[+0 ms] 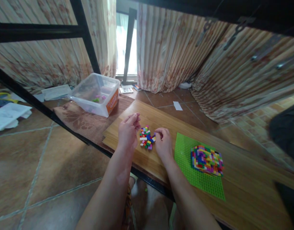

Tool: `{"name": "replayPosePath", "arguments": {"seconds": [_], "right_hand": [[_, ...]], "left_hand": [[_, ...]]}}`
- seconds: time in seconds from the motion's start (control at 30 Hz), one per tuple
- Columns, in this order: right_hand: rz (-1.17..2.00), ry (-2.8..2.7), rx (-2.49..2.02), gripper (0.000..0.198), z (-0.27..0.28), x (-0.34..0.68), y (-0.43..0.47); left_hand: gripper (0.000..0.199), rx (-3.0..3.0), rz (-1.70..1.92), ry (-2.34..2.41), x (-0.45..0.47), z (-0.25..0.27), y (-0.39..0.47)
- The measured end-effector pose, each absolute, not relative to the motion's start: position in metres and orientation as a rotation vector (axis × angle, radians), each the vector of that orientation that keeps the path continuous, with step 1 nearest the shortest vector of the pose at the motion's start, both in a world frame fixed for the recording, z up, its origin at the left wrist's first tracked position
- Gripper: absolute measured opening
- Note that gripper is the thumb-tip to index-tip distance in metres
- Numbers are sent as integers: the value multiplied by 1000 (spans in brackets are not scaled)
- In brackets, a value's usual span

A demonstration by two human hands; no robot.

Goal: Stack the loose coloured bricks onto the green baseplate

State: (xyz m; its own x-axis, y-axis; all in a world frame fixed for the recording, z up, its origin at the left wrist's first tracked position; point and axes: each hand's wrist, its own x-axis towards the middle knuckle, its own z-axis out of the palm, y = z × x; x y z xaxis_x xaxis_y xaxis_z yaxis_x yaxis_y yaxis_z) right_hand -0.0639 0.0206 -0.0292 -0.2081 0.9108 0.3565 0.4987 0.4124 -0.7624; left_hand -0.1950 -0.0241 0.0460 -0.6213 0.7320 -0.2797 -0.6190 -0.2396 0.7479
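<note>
A small heap of mixed-colour toy building bricks [147, 140] lies on the wooden board between my two hands. On its left, my left hand [129, 129] is raised with the fingers curled and the fingertips together; what they hold, if anything, is too small to see. My right hand [164, 143] is at the heap's right edge, fingers bent and pinched close to a few purple and white bricks. Whether one is in the pinch is unclear. Right of that hand, a green studded baseplate [185, 166] bears a multicoloured block built of bricks [206, 160].
A clear plastic bin [89, 103] with a few pink and green pieces stands on a brown mat [72, 119] at the left. Black metal bars [84, 38] cross the upper left. Curtains [161, 48] hang behind, and a dark object [285, 131] is at the right.
</note>
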Motion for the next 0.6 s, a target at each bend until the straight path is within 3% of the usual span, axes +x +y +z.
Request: {"name": "replayPosePath", "arguments": {"seconds": [0.2,0.6], "right_hand": [[782,-1893,-1098,22,-26,-74,18],[512,-2523,-1005,31,-16,-32,18]], "left_hand": [[16,135,1970,1073,-201,46,-27],[12,114,1948,1054,-204,49,-30]]}}
